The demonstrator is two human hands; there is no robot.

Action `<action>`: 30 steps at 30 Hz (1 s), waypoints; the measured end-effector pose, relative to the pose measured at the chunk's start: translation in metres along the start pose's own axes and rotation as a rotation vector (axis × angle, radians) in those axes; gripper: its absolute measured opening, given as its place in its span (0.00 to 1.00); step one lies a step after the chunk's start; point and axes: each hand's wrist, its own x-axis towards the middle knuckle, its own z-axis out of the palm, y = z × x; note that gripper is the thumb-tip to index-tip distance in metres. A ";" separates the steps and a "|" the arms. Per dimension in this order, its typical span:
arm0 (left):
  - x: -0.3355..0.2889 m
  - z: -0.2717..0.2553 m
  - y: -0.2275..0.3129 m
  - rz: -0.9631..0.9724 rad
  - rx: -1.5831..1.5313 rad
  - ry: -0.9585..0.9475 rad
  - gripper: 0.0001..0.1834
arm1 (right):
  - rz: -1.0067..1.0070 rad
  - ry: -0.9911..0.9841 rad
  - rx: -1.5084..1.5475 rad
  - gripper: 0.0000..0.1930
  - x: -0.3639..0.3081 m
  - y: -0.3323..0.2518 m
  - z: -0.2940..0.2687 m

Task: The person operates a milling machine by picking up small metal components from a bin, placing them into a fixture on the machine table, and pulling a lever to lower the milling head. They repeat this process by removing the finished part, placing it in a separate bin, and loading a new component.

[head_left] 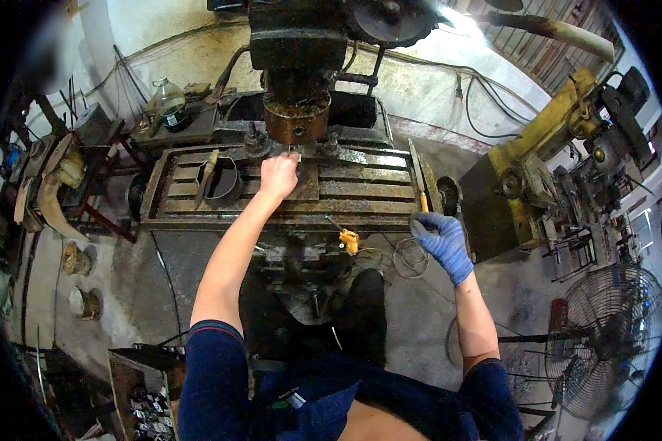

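My bare left hand (278,176) is closed below the rusty spindle head (296,121) of a milling machine. A small pale edge shows by its fingertips, but what they grip is hidden. My right hand (444,244), in a blue glove, has curled fingers beside the right end of the slotted machine table (375,192). The wooden handle of a file (417,173) reaches up to those fingers; whether they hold it, I cannot tell. Left of my left hand, a round dark pot (224,184) stands on the table, with a wooden-handled brush (207,176) leaning across its rim.
A yellow control box (349,241) hangs at the table's front. Clamping bolts (256,140) stand beside the spindle. A green-tinted bottle (171,105) sits at back left. At right are a yellow machine (507,173) and a large fan (603,342). Cable coils (410,259) lie on the floor.
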 end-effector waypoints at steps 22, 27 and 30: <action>0.032 0.009 0.001 -0.447 -0.242 -0.165 0.15 | -0.890 0.257 0.707 0.21 0.099 -0.168 -0.218; 0.021 0.012 -0.021 -0.458 -0.215 -0.146 0.15 | -0.867 0.726 0.274 0.24 0.063 -0.129 -0.130; 0.021 0.015 -0.023 -0.439 -0.244 -0.096 0.15 | -0.864 0.650 0.425 0.24 0.058 -0.118 -0.112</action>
